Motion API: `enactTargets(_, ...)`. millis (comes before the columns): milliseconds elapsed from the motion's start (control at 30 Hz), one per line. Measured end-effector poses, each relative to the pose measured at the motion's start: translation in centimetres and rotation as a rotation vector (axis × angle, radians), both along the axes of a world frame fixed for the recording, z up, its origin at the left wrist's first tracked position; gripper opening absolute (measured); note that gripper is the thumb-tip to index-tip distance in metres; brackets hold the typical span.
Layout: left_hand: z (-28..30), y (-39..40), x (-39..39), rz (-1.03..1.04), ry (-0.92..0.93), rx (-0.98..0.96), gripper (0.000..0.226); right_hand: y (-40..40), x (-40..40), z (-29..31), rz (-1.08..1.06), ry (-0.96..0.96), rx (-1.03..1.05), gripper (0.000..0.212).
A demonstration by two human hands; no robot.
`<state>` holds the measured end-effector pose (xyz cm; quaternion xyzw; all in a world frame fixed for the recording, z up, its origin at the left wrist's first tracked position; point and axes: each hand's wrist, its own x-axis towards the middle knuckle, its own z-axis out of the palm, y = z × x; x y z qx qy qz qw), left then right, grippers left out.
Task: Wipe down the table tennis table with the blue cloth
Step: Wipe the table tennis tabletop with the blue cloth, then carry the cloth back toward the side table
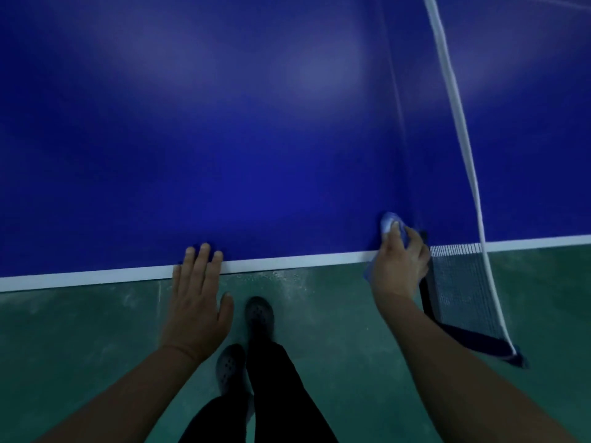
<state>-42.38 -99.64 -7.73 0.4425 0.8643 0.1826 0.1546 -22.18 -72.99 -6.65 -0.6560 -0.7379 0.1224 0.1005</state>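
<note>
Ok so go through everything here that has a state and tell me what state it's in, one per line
left hand: open, fingers flat on the table edge
right hand: gripping the cloth
cloth: bunched, pressed on the table beside the net
net: up, overhanging the table's side
table: bare, glossy

Grey clogs (259, 315) and dark trousers (281, 388) stand on the green floor (80, 340).

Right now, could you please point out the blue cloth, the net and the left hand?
blue cloth (389, 221): head view, its pale bunched tip.
net (460, 282): head view, its overhanging mesh.
left hand (196, 297): head view, its back.
</note>
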Motion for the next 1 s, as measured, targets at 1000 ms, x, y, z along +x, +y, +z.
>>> enactTargets(1000, 14.3, 11.3, 38.1, -0.446, -0.593, 0.077, 0.035, -15.7, 41.0, 14.6, -0.318, 0.508, -0.161, 0.032)
